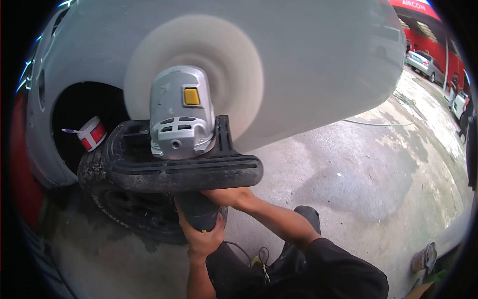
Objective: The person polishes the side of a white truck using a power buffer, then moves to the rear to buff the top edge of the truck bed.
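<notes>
A silver and black polisher with a yellow button has its round pale pad against the grey car body panel; the pad is blurred as if spinning. Below the D-shaped black handle, my left hand is wrapped round the black rear body of the tool. My right hand reaches in behind the handle from the right, at the upper part of that body; its fingers are mostly hidden by the handle and tool.
A red and white tub with a brush-like item stands on the tyre in the wheel arch. A cable hangs by my legs. At the right are a can, a hose on the floor, parked cars and a distant person.
</notes>
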{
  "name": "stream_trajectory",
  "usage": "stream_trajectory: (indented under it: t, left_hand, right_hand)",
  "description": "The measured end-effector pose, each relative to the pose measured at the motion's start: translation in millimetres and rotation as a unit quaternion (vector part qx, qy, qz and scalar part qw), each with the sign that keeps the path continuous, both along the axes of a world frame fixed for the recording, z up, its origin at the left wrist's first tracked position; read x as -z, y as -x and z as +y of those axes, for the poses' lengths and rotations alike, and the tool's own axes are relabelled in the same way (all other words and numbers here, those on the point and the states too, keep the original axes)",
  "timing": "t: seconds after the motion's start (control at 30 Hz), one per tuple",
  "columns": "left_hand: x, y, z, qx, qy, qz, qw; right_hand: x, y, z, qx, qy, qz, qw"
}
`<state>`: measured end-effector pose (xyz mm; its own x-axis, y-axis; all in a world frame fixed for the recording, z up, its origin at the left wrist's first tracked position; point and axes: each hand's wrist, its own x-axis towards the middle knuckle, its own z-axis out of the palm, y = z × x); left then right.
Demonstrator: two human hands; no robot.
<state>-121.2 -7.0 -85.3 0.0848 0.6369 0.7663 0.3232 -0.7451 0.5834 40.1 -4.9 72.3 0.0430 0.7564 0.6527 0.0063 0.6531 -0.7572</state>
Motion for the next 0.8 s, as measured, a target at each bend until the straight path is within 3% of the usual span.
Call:
stream_trajectory:
  t: [0.1, 0.17, 0.27, 0.3, 0.37, 0.43, 0.6, 0.7, 0.8]
  left_hand:
    - [12.1, 0.1, 0.4, 0.004, 0.052, -0.07, 0.996]
    - [5.9, -5.8, -0.9, 0.005, 0.042, -0.05, 0.998]
    - [-30.3, -30.2, -11.5, 0.035, 0.012, 0.0, 0.999]
    - [-40.4, -40.6, -11.9, 0.048, -0.011, 0.01, 0.999]
    - [-59.4, -61.3, -11.2, 0.078, -0.048, 0.027, 0.995]
    - [-78.4, -81.1, -10.2, 0.119, -0.066, 0.035, 0.99]
    - [-104.6, -111.5, -8.8, 0.211, 0.001, 0.026, 0.977]
    - [-107.6, -111.5, -7.3, 0.213, -0.004, 0.033, 0.976]
    - [-90.6, -96.7, 4.4, 0.206, -0.02, 0.03, 0.978]
  right_hand:
    - [-4.6, 8.1, 6.0, -0.043, -0.037, 0.025, 0.998]
    - [-5.9, 5.1, 4.6, -0.055, -0.023, 0.045, 0.997]
    - [20.9, -20.4, 14.1, 0.075, -0.052, -0.086, 0.992]
    - [29.6, -34.8, 16.2, 0.146, -0.131, -0.15, 0.969]
    - [19.3, -49.0, -3.5, 0.171, -0.145, -0.082, 0.971]
    - [21.5, -68.9, -4.6, 0.103, -0.101, 0.065, 0.987]
    - [21.3, -122.5, 2.4, -0.05, -0.089, 0.197, 0.975]
    - [28.2, -122.5, 10.3, -0.053, -0.097, 0.201, 0.973]
    - [36.4, -105.1, 17.5, 0.057, -0.107, 0.155, 0.98]
